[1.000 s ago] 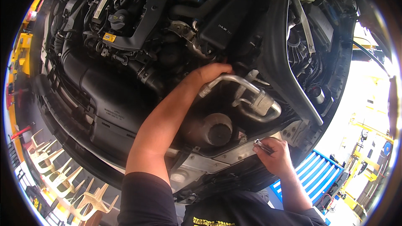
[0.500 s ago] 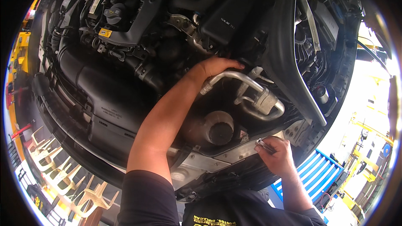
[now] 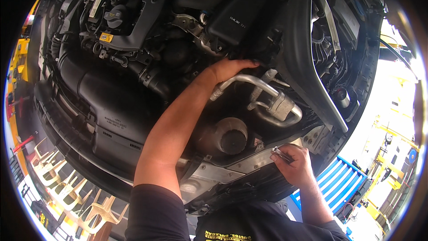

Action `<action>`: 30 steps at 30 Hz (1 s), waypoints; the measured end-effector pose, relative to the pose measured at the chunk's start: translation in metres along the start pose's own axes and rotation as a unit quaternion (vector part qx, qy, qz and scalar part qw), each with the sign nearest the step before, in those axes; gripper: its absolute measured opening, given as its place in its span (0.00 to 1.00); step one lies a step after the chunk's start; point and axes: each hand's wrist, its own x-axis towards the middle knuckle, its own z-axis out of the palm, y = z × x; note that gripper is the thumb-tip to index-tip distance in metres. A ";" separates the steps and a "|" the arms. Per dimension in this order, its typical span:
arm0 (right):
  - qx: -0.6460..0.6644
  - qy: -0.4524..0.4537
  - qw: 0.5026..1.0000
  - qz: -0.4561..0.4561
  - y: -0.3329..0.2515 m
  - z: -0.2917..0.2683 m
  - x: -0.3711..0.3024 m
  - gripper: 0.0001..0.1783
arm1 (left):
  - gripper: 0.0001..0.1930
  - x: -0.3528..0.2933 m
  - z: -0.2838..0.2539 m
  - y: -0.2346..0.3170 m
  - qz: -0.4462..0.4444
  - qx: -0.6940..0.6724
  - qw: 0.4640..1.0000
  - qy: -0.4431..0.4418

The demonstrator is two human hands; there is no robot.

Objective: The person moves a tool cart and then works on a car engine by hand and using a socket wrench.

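Observation:
My left arm reaches deep into the engine bay. My left hand [image 3: 229,69] is down behind the curved silver metal pipe [image 3: 249,79], beside the black plastic box [image 3: 236,20]. Its thumb side shows, but the other fingers are hidden in the dark gap, so what they touch cannot be seen. Over the front metal crossmember [image 3: 254,164], my right hand [image 3: 294,165] is closed around a small shiny metal socket tool [image 3: 280,153], whose hollow end sticks out past the fingers toward the pipe. A round black-capped duct opening [image 3: 232,140] lies between my two arms.
A large black air duct [image 3: 120,107] fills the left of the bay. The engine cover with its oil cap [image 3: 114,16] is at the back left. A black body strut [image 3: 307,58] slopes down on the right. Beige plastic chairs [image 3: 67,187] and a blue slatted rack [image 3: 334,183] stand outside.
The view has shifted slightly, so the engine parts sit a little further left and up. Both hands keep nearly the same places, and the socket tool stays in my right hand.

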 end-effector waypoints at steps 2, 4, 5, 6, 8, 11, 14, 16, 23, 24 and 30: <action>0.002 0.003 1.000 0.005 0.000 0.000 0.000 0.11 | 0.31 0.001 0.001 -0.001 0.007 -0.007 1.000 0.001; 0.002 0.005 1.000 0.007 -0.001 0.000 -0.001 0.11 | 0.31 0.001 0.001 -0.002 0.011 -0.015 1.000 0.011; 0.001 0.005 1.000 0.006 -0.002 0.000 -0.001 0.11 | 0.31 -0.001 0.002 -0.002 0.012 -0.020 1.000 0.019; 0.001 0.005 1.000 0.006 -0.002 0.000 -0.001 0.11 | 0.32 -0.001 0.003 -0.002 0.013 -0.025 0.999 0.028; 0.002 0.004 1.000 0.000 -0.002 -0.002 0.000 0.11 | 0.33 -0.002 0.003 0.001 0.015 -0.026 0.999 0.025; 0.004 0.006 1.000 -0.002 -0.001 -0.001 0.000 0.11 | 0.35 -0.002 0.002 0.003 0.032 -0.030 0.999 0.016; 0.013 0.002 1.000 0.003 -0.004 0.001 0.000 0.10 | 0.38 -0.004 0.004 0.006 0.022 -0.013 0.999 0.023; 0.015 -0.001 1.000 0.001 -0.004 0.002 -0.001 0.10 | 0.40 -0.005 0.005 0.009 0.004 -0.004 0.999 0.031; 0.010 0.023 1.000 -0.012 -0.001 0.003 0.000 0.09 | 0.45 0.004 0.003 -0.003 -0.024 -0.020 0.999 0.016; 0.014 0.035 0.999 -0.018 0.000 0.004 0.000 0.08 | 0.45 0.004 0.003 -0.003 -0.017 -0.027 0.999 0.009; 0.009 -0.002 1.000 -0.004 -0.003 0.003 0.001 0.10 | 0.45 0.002 0.003 -0.004 -0.014 -0.001 0.999 0.045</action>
